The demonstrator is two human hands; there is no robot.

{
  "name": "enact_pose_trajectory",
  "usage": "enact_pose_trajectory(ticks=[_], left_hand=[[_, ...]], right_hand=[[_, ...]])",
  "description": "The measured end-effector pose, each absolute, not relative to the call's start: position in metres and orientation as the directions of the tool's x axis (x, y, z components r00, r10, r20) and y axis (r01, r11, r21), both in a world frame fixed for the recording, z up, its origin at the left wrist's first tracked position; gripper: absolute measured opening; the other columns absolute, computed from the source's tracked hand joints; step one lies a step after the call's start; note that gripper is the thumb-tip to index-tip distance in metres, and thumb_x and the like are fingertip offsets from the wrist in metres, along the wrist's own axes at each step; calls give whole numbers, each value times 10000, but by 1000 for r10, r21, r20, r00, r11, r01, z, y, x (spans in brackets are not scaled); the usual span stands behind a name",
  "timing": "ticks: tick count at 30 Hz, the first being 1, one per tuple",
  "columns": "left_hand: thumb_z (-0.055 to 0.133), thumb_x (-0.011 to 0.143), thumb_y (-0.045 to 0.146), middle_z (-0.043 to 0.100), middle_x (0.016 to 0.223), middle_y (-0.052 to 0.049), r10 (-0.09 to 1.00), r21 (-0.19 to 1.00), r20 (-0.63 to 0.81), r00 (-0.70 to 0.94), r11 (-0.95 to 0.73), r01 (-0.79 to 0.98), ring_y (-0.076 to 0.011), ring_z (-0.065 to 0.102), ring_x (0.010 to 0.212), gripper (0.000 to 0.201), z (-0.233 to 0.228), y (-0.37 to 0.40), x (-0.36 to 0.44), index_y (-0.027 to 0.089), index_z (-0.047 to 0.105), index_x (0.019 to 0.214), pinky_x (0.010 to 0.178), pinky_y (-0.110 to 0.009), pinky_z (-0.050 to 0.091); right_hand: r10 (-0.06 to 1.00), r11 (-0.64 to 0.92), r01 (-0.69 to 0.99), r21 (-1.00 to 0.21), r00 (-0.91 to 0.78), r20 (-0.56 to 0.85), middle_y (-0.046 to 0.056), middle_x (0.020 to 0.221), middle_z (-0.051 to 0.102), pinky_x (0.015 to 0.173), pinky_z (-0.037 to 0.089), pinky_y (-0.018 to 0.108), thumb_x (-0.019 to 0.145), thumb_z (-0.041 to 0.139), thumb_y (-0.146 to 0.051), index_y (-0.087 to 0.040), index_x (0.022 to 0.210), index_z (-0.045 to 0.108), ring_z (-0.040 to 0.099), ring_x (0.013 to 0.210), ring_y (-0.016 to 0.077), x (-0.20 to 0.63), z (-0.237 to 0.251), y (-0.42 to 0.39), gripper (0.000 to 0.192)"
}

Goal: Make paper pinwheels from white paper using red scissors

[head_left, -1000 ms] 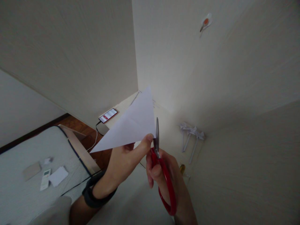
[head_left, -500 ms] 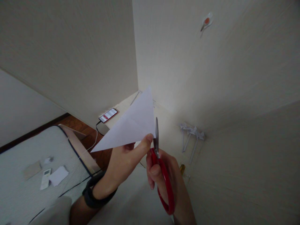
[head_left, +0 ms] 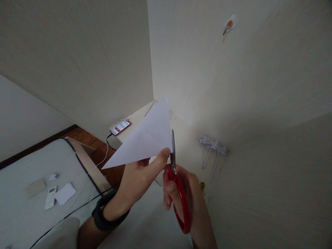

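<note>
A white sheet of paper (head_left: 147, 136), folded or cut to a triangle, is held up in front of me. My left hand (head_left: 141, 178) pinches it near its lower right corner, thumb on top and the fingers mostly hidden behind. A dark band circles that wrist. My right hand (head_left: 181, 186) grips red-handled scissors (head_left: 184, 211), with fingers through the loops. Their metal blades point upward along the paper's right edge, close beside my left thumb. Whether the blades touch the paper I cannot tell.
Several paper pinwheels (head_left: 212, 143) lie on the white table (head_left: 181, 133) at the right, by the wall. A phone (head_left: 120, 128) with a cable sits at the table's left corner. On the mattress (head_left: 23, 155) lie a remote (head_left: 51, 197) and papers (head_left: 65, 194). An orange-centred hook (head_left: 229, 23) hangs on the wall.
Almost nothing differs. The scissors' handles have shifted very slightly up and to the left in my right hand; the paper stays nearly in place.
</note>
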State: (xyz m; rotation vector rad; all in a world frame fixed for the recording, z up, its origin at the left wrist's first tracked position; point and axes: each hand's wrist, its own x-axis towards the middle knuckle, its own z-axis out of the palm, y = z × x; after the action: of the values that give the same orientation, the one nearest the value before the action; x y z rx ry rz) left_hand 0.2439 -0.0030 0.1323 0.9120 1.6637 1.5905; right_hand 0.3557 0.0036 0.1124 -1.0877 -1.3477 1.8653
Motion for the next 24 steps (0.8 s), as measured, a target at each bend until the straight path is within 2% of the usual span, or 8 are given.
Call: enact_pose_trajectory(ticks=[4, 10, 16, 19, 21, 23, 24], left_hand=[[695, 703, 256, 520, 469, 40, 839, 1000, 10, -544, 5, 26, -232, 688, 776, 196, 131, -3, 243, 238, 524, 609, 596, -283, 556], [696, 697, 215, 520, 467, 40, 824, 999, 29, -566, -11, 35, -209, 648, 684, 198, 128, -2, 242, 230, 531, 588, 517, -269, 485], [701, 753, 214, 548, 541, 48, 861, 995, 47, -507, -84, -50, -129, 528, 559, 194, 118, -4, 240, 212, 573, 608, 506, -242, 405], [649, 811, 234, 543, 531, 30, 904, 992, 57, -424, -100, -81, -119, 469, 514, 270, 116, -4, 238, 194, 560, 559, 504, -252, 373], [620, 831, 239, 521, 515, 28, 928, 987, 54, -368, -105, -120, -117, 441, 498, 296, 118, -4, 236, 188, 544, 549, 506, -261, 356], [605, 834, 235, 494, 506, 35, 948, 981, 54, -313, -109, -161, -107, 405, 477, 297, 120, -3, 235, 185, 533, 550, 508, -265, 338], [602, 833, 236, 473, 497, 41, 956, 978, 56, -287, -110, -178, -101, 387, 468, 307, 122, -3, 235, 185, 521, 541, 510, -267, 330]], right_hand=[[788, -398, -28, -917, -522, -326, -82, 399, 382, 373, 321, 210, 611, 686, -690, -222, 567, 444, 385, 359, 81, 354, 119, 5, 529], [791, -422, 5, -907, -487, -371, -71, 377, 401, 361, 295, 201, 588, 705, -671, -210, 539, 456, 380, 326, 69, 352, 119, 5, 527], [821, -302, -39, -952, -517, -240, -45, 361, 456, 355, 292, 205, 705, 578, -741, -204, 566, 487, 391, 304, 75, 359, 113, 2, 563], [867, -225, -37, -974, -464, -182, -52, 361, 453, 327, 281, 205, 741, 505, -770, -216, 582, 473, 395, 299, 85, 362, 101, 10, 578], [897, -187, 61, -980, -397, -196, -53, 405, 470, 350, 318, 203, 799, 457, -740, -211, 620, 483, 413, 337, 86, 363, 85, 23, 559], [930, -87, 324, -942, -312, -193, -32, 477, 517, 401, 379, 210, 903, 373, -650, -198, 655, 505, 487, 405, 102, 363, 58, 41, 531], [947, -10, 503, -864, -272, -169, -16, 537, 565, 456, 431, 217, 938, 351, -603, -190, 694, 533, 545, 468, 115, 363, 42, 50, 512]])
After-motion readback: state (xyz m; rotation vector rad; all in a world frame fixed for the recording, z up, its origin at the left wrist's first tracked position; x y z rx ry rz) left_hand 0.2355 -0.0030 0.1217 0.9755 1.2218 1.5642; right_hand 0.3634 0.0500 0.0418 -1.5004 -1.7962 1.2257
